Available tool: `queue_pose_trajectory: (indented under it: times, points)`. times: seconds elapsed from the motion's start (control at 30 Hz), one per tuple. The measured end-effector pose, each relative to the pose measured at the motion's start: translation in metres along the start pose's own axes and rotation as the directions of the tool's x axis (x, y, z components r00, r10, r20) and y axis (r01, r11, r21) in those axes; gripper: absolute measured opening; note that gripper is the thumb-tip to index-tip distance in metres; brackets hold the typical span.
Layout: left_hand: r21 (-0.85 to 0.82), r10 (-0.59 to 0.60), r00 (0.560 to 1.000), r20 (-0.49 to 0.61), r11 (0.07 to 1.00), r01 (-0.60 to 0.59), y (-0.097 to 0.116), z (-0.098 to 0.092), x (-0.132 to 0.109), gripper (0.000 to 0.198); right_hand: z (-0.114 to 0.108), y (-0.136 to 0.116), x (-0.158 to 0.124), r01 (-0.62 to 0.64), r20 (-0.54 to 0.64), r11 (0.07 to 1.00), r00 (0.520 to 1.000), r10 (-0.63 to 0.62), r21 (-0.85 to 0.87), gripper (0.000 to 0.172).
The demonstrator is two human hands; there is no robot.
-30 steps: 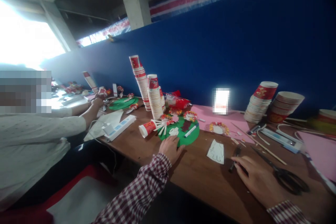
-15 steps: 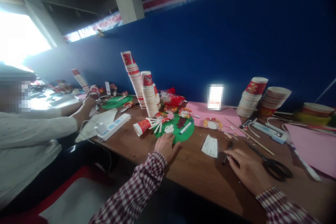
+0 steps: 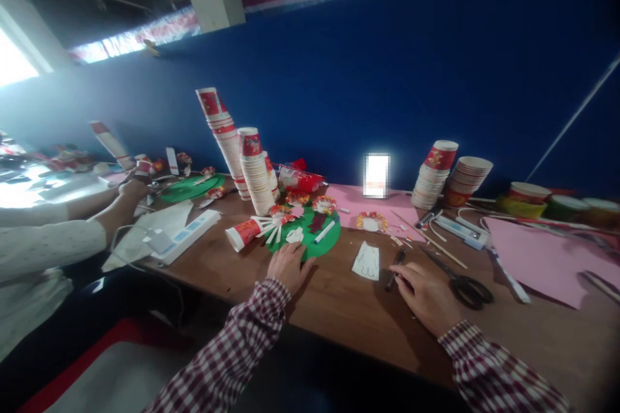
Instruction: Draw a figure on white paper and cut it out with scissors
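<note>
My left hand [image 3: 289, 264] lies flat and open on the near edge of a green paper disc [image 3: 306, 237] that carries paper flowers, a white cut-out and a marker. My right hand [image 3: 425, 295] rests palm down on the brown table [image 3: 349, 310], fingers stretched toward a dark pen [image 3: 394, 266] that it touches at the fingertips. A white paper cut-out [image 3: 367, 261] lies between the two hands. Black scissors [image 3: 460, 279] lie just right of my right hand. A cut red paper cup [image 3: 242, 233] lies on its side left of the disc.
Tall stacks of red paper cups [image 3: 252, 168] stand behind the disc, more stacks [image 3: 438, 174] at the right. Pink sheets [image 3: 542, 261] and sticks cover the right side. A person in a white sleeve [image 3: 53, 242] works at the left, near a white power strip [image 3: 184, 239]. A blue wall runs behind.
The view has swung to the right, so everything has shifted left in the picture. Both my hands stay where they were on the table.
</note>
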State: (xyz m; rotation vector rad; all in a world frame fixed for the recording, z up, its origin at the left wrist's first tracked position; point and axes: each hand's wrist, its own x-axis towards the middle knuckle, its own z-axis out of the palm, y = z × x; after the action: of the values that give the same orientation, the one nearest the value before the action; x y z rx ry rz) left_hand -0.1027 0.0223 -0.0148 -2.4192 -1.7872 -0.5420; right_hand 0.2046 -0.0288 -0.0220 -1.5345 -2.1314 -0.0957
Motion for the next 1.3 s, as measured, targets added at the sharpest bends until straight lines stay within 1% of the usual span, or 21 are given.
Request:
queue_pose_trajectory:
  times: [0.13,0.27,0.5,0.67,0.83,1.0,1.17,1.23,1.3]
  points:
    - [-0.014,-0.004,1.000,-0.014,1.000,0.004,0.000,0.000,-0.001,0.041,-0.001,-0.002,0.001,0.017,-0.015,0.999,1.000,-0.018,-0.029,0.030]
    - [-0.027,-0.007,1.000,-0.015,1.000,0.006,-0.001,0.002,-0.001,0.041,-0.001,-0.002,0.001,0.023,0.017,0.998,1.000,-0.022,-0.052,0.028]
    - [-0.064,0.018,0.999,-0.029,0.998,-0.019,-0.003,0.004,0.000,0.040,0.003,0.003,-0.001,0.029,0.036,0.998,0.999,-0.027,-0.048,0.025]
    - [-0.061,0.023,0.999,-0.028,0.998,-0.024,-0.001,0.002,-0.001,0.038,0.002,0.003,-0.001,0.041,0.034,0.999,0.999,-0.040,-0.031,0.024]
    - [-0.056,0.021,1.000,-0.012,0.998,-0.022,0.001,-0.003,-0.001,0.037,-0.001,0.001,0.000,0.054,0.032,0.997,0.998,-0.053,-0.055,0.025]
    - [-0.064,0.010,1.000,-0.003,0.998,-0.011,0.002,-0.005,-0.001,0.035,0.001,0.003,0.002,0.110,0.039,0.990,0.994,-0.106,-0.090,0.031]
    - [-0.074,0.017,1.000,-0.012,0.997,-0.018,0.003,-0.006,-0.002,0.036,0.003,0.010,0.004,0.193,0.103,0.970,0.979,-0.179,-0.150,0.029]
    - [-0.088,0.039,0.999,-0.028,0.995,-0.041,0.005,-0.011,-0.004,0.034,0.001,0.013,0.006,0.233,0.138,0.955,0.968,-0.210,-0.183,0.026]
    - [-0.109,0.097,0.994,-0.049,0.989,-0.102,0.011,-0.016,-0.007,0.031,-0.001,0.015,0.008,0.265,0.153,0.940,0.960,-0.236,-0.213,0.026]
